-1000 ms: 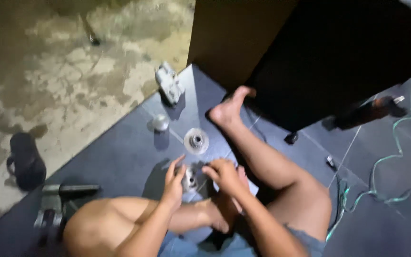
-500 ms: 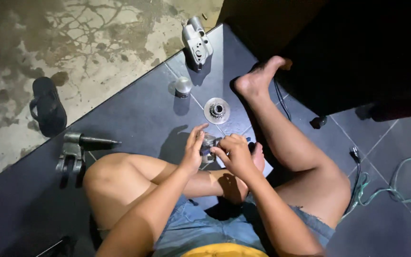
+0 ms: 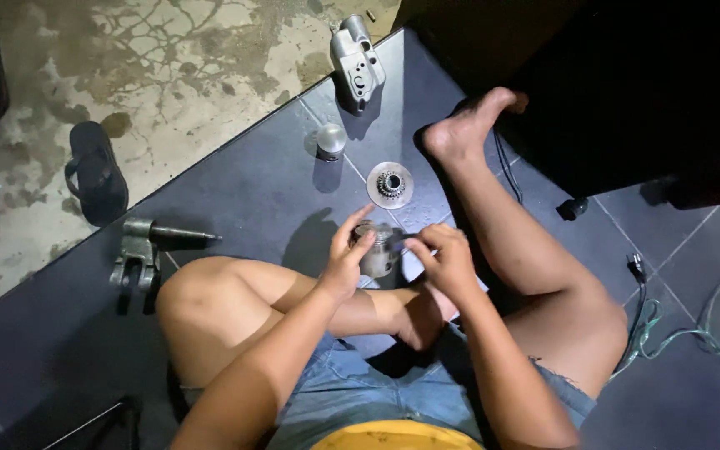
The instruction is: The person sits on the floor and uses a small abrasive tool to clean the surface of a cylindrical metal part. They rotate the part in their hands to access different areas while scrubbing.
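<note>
I see the left hand [image 3: 345, 262] w/ fingers closed round a grey metal cylinder [image 3: 377, 250], held above the dark tile floor [image 3: 243, 192] betw. the knees. Right hand [image 3: 446, 258] pinches at its right edge; can't tell what's betw. those fingertips, too small. Cylinder's lower half is hidden by the hands. Nearby on the tiles: toothed disc [image 3: 390, 184], small round cap [image 3: 331, 141], grey housing [image 3: 357, 59]. Bottom-left object is cut off.

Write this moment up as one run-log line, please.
left hand: grips grey metal cylinder part | right hand: fingertips at its side | round toothed metal disc: flat on dark floor tiles, apart
</note>
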